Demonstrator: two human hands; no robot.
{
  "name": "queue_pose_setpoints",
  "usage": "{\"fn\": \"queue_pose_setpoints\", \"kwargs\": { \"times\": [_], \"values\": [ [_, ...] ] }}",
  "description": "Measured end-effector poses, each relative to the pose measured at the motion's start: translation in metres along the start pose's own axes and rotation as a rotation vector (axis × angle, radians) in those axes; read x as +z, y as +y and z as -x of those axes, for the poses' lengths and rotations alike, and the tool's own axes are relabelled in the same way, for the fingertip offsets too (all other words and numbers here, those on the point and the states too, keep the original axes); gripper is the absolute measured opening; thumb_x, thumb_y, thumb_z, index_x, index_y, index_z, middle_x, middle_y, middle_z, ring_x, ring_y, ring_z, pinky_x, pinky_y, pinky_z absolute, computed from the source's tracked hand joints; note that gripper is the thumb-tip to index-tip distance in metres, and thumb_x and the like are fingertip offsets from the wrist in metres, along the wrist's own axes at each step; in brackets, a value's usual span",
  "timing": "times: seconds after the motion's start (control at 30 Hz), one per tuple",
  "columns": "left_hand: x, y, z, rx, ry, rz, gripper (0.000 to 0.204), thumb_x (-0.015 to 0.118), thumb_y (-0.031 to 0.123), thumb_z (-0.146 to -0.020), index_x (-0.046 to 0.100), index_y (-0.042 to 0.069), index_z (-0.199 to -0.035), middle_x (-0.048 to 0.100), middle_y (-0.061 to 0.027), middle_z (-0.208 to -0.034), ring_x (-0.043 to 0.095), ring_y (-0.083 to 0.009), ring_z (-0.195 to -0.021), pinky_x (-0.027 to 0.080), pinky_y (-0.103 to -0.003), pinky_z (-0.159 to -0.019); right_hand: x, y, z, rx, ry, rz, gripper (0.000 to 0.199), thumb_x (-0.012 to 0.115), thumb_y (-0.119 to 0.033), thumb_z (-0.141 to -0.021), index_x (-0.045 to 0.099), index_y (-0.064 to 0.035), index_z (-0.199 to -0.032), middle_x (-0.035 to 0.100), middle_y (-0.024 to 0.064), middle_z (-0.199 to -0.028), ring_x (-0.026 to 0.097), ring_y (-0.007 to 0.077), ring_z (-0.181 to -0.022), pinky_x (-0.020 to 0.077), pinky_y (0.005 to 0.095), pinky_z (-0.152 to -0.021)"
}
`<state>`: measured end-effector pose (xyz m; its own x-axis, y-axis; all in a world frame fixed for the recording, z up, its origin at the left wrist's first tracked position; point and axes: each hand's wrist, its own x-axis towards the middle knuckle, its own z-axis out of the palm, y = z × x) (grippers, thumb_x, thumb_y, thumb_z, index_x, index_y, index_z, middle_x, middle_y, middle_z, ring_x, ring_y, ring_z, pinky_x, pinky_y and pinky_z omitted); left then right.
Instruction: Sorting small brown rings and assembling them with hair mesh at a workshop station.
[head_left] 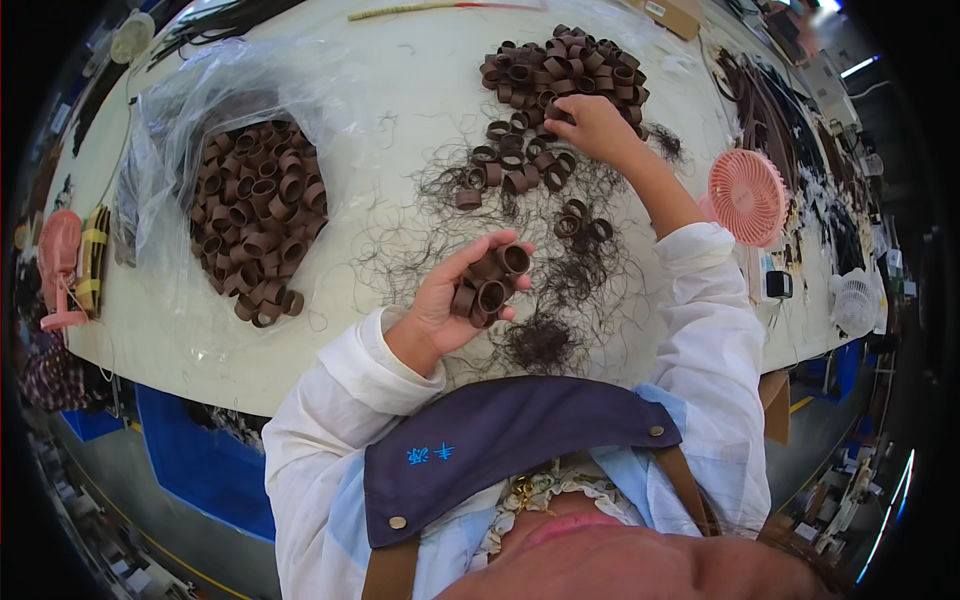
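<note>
Several short brown rings lie cupped in the palm and curled fingers of my left hand, above the near middle of the table. Farther off to the right, my right hand reaches into a heap of the same rings. Its thumb and forefinger close around one brown ring at the heap's near side; part of that ring is hidden by the fingers. Loose rings spill from the heap toward me. At the left, a clear plastic bag lies open with many more brown rings in its mouth.
Fine dark thread scraps are strewn over the pale table, clumped near my body. A pink fan stands at the right edge, another pink fan at the left. Dark strips hang together at the far right.
</note>
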<state>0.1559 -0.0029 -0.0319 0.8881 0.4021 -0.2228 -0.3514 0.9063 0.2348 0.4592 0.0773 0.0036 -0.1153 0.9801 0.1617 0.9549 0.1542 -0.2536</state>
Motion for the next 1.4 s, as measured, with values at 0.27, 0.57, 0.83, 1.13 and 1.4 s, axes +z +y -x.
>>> {"fn": "queue_pose_setpoints", "kwargs": {
  "times": [0.27, 0.57, 0.83, 1.13, 1.4],
  "values": [
    [-0.002, 0.006, -0.001, 0.037, 0.001, -0.001, 0.032, 0.048, 0.028, -0.098, 0.055, 0.008, -0.122, 0.055, -0.0148, -0.123, 0.062, -0.0258, -0.094, 0.060, -0.035, -0.058, -0.002, -0.020, 0.012, 0.071, -0.110, 0.143, 0.033, 0.068, -0.032, -0.080, 0.066, -0.0084, -0.103, 0.068, 0.0137, -0.088, 0.065, 0.0319, -0.083, 0.0509, 0.0418, -0.073],
    [-0.003, 0.006, -0.001, 0.031, -0.013, -0.013, 0.032, 0.050, 0.029, -0.097, 0.055, 0.008, -0.121, 0.055, -0.0149, -0.124, 0.062, -0.0255, -0.095, 0.060, -0.036, -0.060, 0.009, -0.035, -0.013, 0.066, -0.007, 0.105, 0.027, 0.066, -0.029, -0.080, 0.067, -0.0121, -0.101, 0.068, 0.0118, -0.084, 0.066, 0.0301, -0.079, 0.0519, 0.0412, -0.071],
    [-0.003, 0.007, -0.001, 0.052, -0.006, -0.036, 0.033, 0.051, 0.029, -0.096, 0.055, 0.008, -0.121, 0.057, -0.0136, -0.121, 0.063, -0.0244, -0.094, 0.059, -0.034, -0.060, 0.002, -0.043, -0.019, 0.019, -0.171, 0.322, 0.022, 0.063, -0.025, -0.079, 0.066, -0.0077, -0.092, 0.068, 0.0136, -0.088, 0.065, 0.0321, -0.087, 0.0522, 0.0445, -0.074],
    [0.000, 0.008, 0.003, 0.072, 0.035, -0.022, 0.031, 0.051, 0.029, -0.097, 0.057, 0.008, -0.120, 0.056, -0.0142, -0.122, 0.063, -0.0240, -0.093, 0.059, -0.034, -0.060, -0.032, -0.046, 0.018, 0.253, -0.195, -1.087, 0.022, 0.067, -0.026, -0.089, 0.061, -0.0088, -0.101, 0.056, -0.0048, -0.078, 0.047, 0.0033, -0.061, 0.0367, 0.0189, -0.054],
    [0.020, 0.016, 0.024, 0.175, 0.078, 0.091, 0.029, 0.054, 0.028, -0.095, 0.060, 0.010, -0.117, 0.059, -0.0117, -0.119, 0.062, -0.0242, -0.093, 0.059, -0.034, -0.060, -0.036, -0.112, 0.027, 0.040, -0.558, -0.967, 0.030, 0.066, -0.024, -0.089, 0.064, -0.0012, -0.109, 0.060, -0.0008, -0.080, 0.052, 0.0037, -0.063, 0.0429, 0.0194, -0.057]
  ]
}}
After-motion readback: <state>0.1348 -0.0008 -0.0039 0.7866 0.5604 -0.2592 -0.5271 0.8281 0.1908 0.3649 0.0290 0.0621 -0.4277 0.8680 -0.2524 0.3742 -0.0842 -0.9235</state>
